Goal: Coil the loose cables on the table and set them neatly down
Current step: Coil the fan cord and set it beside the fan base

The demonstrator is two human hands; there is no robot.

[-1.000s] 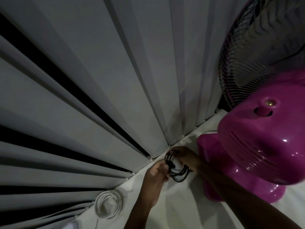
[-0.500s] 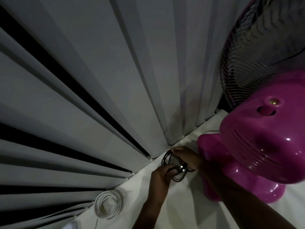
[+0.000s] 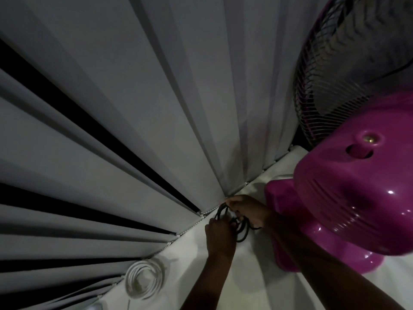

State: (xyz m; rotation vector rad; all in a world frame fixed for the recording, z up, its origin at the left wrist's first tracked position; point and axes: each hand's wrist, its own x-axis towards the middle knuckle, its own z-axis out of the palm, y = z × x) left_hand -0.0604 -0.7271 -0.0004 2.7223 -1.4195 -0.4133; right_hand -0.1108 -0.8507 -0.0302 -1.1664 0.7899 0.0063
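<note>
1. The left hand (image 3: 220,237) is closed on the near side of a black cable (image 3: 242,229), its back turned to the camera, so the fingers are hidden.
2. The right hand (image 3: 247,208) grips the far side of the same cable, fingers curled over the top of the loops.
3. The black cable is gathered into several round loops held between the two hands, with part of the bundle hanging just below the right hand; whether it touches the table (image 3: 250,278) cannot be told in the dim light.
4. The table carries a white cloth with soft folds running under both forearms.
5. A white cable (image 3: 145,279) lies coiled flat on the table, well to the left of the left hand and nearer the camera, apart from both hands.
6. Grey blinds (image 3: 134,108) hang beyond the hands, their lower edges meeting the table just past the right hand's fingertips and just behind the white cable.
7. A magenta fan (image 3: 357,198) stands on the table to the right of the right hand; its base sits just beside the right wrist and its motor housing overhangs the right forearm.
8. The fan's wire grille rises above and beyond the housing, well clear of the hands.
</note>
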